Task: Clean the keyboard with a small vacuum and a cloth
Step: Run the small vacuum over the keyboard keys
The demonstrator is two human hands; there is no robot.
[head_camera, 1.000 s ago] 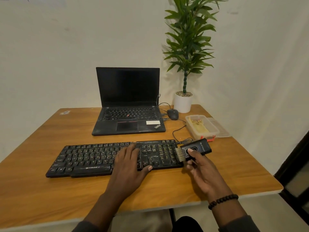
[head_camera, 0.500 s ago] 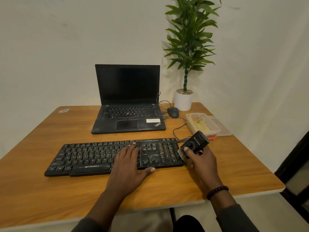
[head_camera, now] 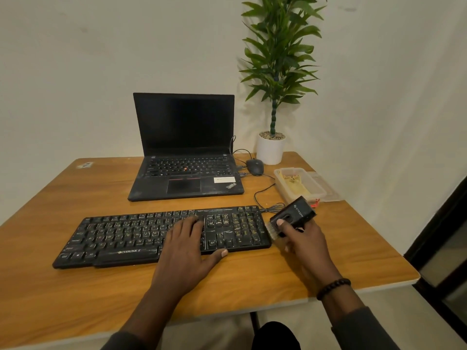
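Observation:
A black full-size keyboard [head_camera: 121, 236] lies across the front half of the wooden table [head_camera: 63, 299]. My left hand [head_camera: 188, 245] rests flat on its middle keys, fingers spread, thumb over the front edge. My right hand [head_camera: 307, 245] grips a small black vacuum [head_camera: 294, 214] with a pale brush head, thumb on its top. The brush end sits at the keyboard's right edge, beside the number pad. No cloth can be made out.
An open black laptop [head_camera: 185, 157] stands behind the keyboard. To its right are a black mouse [head_camera: 254, 166], a potted plant [head_camera: 271, 147] and a clear plastic box [head_camera: 298, 184] with its lid beside it. A cable runs from the keyboard's right end. The table's right edge is near.
My right hand has tilted the vacuum up and drawn it slightly toward the keyboard's right edge. My left hand has stayed on the keys.

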